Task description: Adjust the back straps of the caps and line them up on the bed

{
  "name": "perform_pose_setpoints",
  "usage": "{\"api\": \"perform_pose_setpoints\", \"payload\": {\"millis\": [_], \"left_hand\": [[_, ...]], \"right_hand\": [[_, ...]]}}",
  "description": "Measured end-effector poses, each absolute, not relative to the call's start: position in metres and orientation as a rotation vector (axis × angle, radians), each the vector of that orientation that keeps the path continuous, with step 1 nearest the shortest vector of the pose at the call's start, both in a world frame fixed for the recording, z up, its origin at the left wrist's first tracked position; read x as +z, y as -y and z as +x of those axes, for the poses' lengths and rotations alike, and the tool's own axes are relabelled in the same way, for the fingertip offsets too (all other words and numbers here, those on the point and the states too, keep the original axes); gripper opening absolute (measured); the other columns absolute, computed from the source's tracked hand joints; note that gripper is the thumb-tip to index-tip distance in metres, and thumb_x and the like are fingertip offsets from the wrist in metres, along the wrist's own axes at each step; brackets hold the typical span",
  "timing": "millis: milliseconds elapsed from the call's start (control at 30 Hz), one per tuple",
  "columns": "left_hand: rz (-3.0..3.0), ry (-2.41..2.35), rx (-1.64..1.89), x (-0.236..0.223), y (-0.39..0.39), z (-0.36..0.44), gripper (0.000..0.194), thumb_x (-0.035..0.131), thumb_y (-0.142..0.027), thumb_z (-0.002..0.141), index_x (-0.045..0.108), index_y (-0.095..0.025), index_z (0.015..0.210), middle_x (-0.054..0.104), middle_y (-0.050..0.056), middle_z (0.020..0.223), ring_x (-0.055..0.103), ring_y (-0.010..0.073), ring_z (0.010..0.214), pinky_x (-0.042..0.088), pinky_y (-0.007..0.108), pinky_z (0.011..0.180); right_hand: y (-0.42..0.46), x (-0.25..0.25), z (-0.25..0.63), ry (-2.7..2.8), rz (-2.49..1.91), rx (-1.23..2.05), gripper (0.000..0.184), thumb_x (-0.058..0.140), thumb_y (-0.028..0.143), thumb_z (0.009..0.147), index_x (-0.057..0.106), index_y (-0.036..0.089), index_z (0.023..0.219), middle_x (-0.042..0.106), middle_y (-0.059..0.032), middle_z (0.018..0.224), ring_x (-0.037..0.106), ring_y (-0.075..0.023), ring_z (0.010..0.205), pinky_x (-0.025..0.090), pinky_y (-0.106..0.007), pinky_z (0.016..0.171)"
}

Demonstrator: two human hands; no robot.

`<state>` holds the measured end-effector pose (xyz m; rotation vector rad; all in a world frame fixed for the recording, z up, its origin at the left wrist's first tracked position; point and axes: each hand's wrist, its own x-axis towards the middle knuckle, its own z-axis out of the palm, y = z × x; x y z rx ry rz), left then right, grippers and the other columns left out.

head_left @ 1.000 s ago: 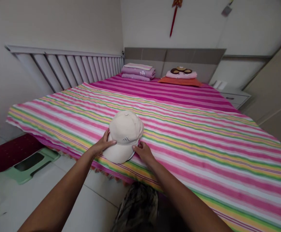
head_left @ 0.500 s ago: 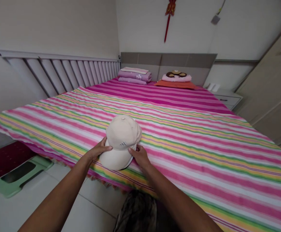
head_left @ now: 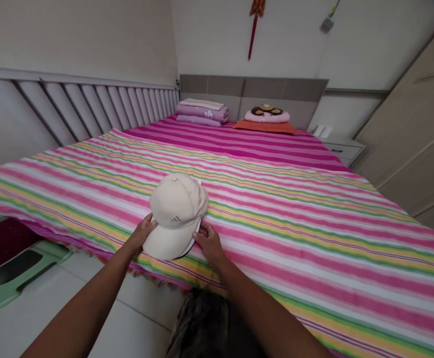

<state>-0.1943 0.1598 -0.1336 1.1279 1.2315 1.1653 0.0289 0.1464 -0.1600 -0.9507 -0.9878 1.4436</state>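
Observation:
A cream baseball cap with a small grey logo lies on the striped bedspread close to the bed's near edge, its brim pointing toward me. My left hand grips the left side of the brim, thumb on top. At the brim's right side, my right hand has its fingers curled against the cap's edge.
Folded purple bedding and a pink pillow on an orange one lie at the headboard. A slatted rail runs along the bed's left side. A green plastic stool stands on the floor at left, a nightstand at the far right.
The cap and both hands have shifted slightly left and toward me in the view as the camera turned right. Both hands stay on the brim.

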Motion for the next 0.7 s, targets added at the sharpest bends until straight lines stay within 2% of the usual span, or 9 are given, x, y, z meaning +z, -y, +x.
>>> {"api": "perform_pose_setpoints", "payload": {"millis": [133,267,700], "left_hand": [[1.153,-1.240,1.173,-0.130,-0.159,-0.192,0.081,0.066,-0.054,0.059,0.039,-0.013,0.125,0.061,0.014,0.108,0.062,0.0207,0.078,0.047,0.021,0.051],[1.170,-1.257,1.181,-0.129,-0.159,-0.191,0.077,0.065,-0.051,0.060,0.041,-0.011,0.121,0.063,0.012,0.101,0.062,0.0195,0.075,0.048,0.023,0.055],[1.169,-1.272,1.161,-0.128,-0.159,-0.190,0.078,0.064,-0.051,0.062,0.039,-0.011,0.123,0.063,0.012,0.102,0.061,0.0181,0.073,0.046,0.023,0.055]], "right_hand": [[-0.147,-0.160,0.029,0.989,-0.926,1.439,0.046,0.070,0.033,0.058,0.057,0.017,0.098,0.067,-0.0061,0.093,0.062,-0.0219,0.088,0.049,-0.037,0.081],[-0.147,-0.160,0.028,0.992,-0.922,1.425,0.044,0.070,0.033,0.058,0.058,0.017,0.096,0.067,-0.0064,0.093,0.063,-0.0214,0.086,0.049,-0.036,0.079],[-0.141,-0.150,0.030,1.049,-0.963,1.364,0.038,0.062,0.034,0.064,0.057,0.016,0.097,0.068,-0.0076,0.097,0.062,-0.0214,0.090,0.047,-0.035,0.082]]}}
